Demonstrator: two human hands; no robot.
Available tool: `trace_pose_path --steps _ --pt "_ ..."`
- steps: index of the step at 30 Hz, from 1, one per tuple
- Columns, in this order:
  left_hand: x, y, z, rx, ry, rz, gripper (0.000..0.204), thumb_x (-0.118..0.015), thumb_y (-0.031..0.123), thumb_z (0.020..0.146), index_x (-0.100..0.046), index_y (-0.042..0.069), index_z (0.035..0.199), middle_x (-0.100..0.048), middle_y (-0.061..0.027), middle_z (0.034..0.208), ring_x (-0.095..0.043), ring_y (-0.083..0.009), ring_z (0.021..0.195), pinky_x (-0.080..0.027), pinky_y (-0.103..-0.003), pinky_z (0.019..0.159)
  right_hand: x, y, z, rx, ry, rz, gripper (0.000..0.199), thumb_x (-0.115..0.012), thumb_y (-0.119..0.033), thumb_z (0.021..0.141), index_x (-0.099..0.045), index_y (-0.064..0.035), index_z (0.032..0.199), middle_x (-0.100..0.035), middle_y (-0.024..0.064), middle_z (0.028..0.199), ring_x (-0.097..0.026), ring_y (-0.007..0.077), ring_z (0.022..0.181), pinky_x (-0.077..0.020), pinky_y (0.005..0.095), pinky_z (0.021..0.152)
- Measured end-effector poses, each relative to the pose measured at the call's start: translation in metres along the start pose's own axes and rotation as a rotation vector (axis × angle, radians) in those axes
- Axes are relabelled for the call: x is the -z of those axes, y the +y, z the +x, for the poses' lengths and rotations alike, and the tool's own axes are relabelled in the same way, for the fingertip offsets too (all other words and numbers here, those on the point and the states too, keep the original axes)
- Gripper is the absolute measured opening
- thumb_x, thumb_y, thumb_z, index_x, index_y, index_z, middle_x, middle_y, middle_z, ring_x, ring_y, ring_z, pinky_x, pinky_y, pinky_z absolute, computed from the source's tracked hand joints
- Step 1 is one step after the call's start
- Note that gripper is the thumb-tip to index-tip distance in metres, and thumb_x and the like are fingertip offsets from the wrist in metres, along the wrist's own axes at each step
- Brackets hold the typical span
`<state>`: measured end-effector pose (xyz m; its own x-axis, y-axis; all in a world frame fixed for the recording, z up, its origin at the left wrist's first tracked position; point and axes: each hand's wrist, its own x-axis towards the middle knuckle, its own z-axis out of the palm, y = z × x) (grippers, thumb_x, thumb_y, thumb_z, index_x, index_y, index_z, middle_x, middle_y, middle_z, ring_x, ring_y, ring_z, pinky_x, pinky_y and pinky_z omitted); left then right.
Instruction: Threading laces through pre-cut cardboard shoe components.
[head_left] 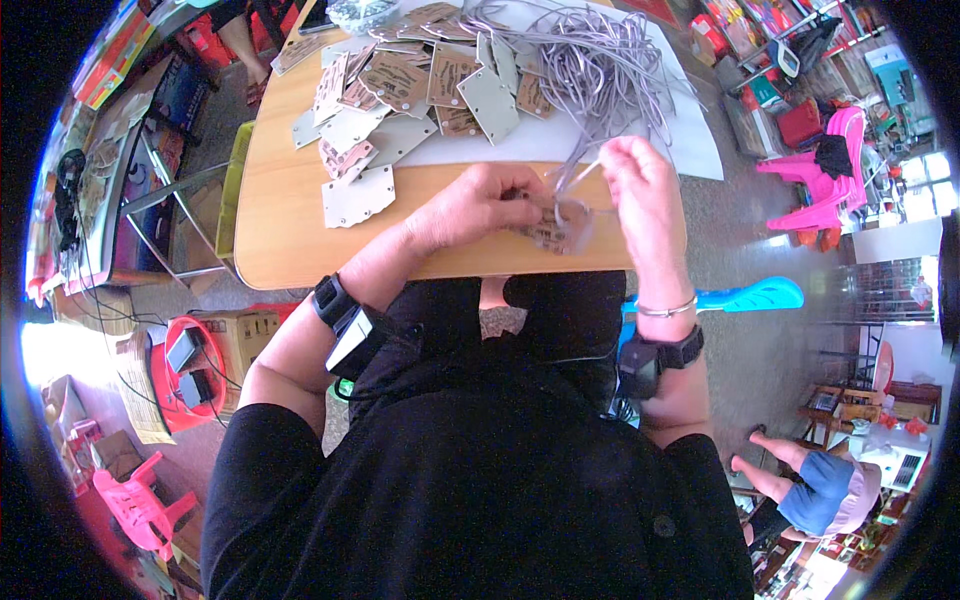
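Over the near edge of the wooden table, my left hand is closed on a small printed card tag, blurred by motion at its right side. My right hand is raised just right of it, fingers pinched on a thin grey cord that runs down toward the tag. Whether the cord passes through a hole in the tag cannot be made out. Beyond my hands lies a loose heap of similar grey cords. To its left spreads a pile of card tags, some printed brown, some plain grey with small holes.
Under the cords and part of the pile is a white sheet on the wooden table. A clear bag sits at the far edge. Pink chairs and a blue plastic piece stand to the right. Another person is at lower right.
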<state>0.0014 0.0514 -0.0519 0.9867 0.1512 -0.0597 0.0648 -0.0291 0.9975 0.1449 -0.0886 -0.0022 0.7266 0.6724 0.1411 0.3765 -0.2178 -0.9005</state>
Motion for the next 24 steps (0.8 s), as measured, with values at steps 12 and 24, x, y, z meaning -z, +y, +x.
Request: trace_pose_path --steps 12,24 --pt "0.001 -0.001 0.001 0.001 0.054 -0.086 0.024 -0.063 0.019 0.081 -0.061 0.000 0.096 -0.061 -0.0027 0.082 -0.054 -0.0088 0.077 -0.044 -0.025 0.071 0.045 0.033 -0.005 0.194 0.249 -0.321 0.022 -0.058 -0.017 0.088 -0.052 -0.0027 0.103 -0.060 0.0080 0.081 -0.058 0.0197 0.072 -0.0470 0.0328 0.068" --pt "-0.009 -0.006 0.002 -0.182 0.048 0.163 0.015 -0.064 0.010 0.082 -0.061 0.001 0.094 -0.062 -0.0019 0.081 -0.056 -0.0084 0.076 -0.046 -0.025 0.071 0.010 0.028 -0.049 -0.248 -0.113 0.288 0.016 -0.065 -0.019 0.083 -0.060 -0.0050 0.084 -0.059 -0.0006 0.072 -0.052 0.0092 0.061 -0.0421 0.0229 0.056"
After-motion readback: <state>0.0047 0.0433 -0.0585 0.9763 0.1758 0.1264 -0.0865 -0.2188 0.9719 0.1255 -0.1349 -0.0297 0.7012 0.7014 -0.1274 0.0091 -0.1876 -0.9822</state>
